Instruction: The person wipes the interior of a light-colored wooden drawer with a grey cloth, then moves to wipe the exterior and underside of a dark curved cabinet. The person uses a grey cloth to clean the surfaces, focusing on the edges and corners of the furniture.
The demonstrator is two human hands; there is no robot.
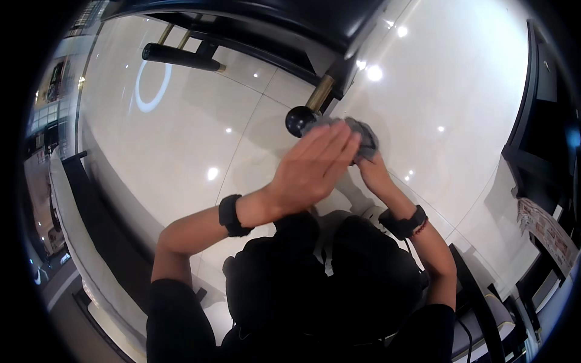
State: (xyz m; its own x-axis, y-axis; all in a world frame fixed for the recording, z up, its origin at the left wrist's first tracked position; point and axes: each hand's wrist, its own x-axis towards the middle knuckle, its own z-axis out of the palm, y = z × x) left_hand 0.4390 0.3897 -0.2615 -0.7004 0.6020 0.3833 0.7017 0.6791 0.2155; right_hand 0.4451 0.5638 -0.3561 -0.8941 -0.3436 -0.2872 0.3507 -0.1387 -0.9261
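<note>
A grey cloth [365, 136] is bunched up beside a shiny black ball knob [298, 121] at the end of a brass-coloured rod [321, 93]. My left hand [313, 165] lies across the near side of the cloth, its fingers straight and close together; the thumb and palm are hidden and the hand is slightly blurred. From the right, my right hand [374, 174] grips the cloth, which covers most of its fingers. The rod comes out from under a black padded chair [272, 18] at the top.
A black cylindrical footrest [181, 58] on brass-coloured bars juts from the chair. Glossy pale tiles [245, 149] reflect the lights. A long pale cushioned seat [77, 227] runs along the left. Black furniture [540, 113] and a printed sheet [549, 227] are at the right.
</note>
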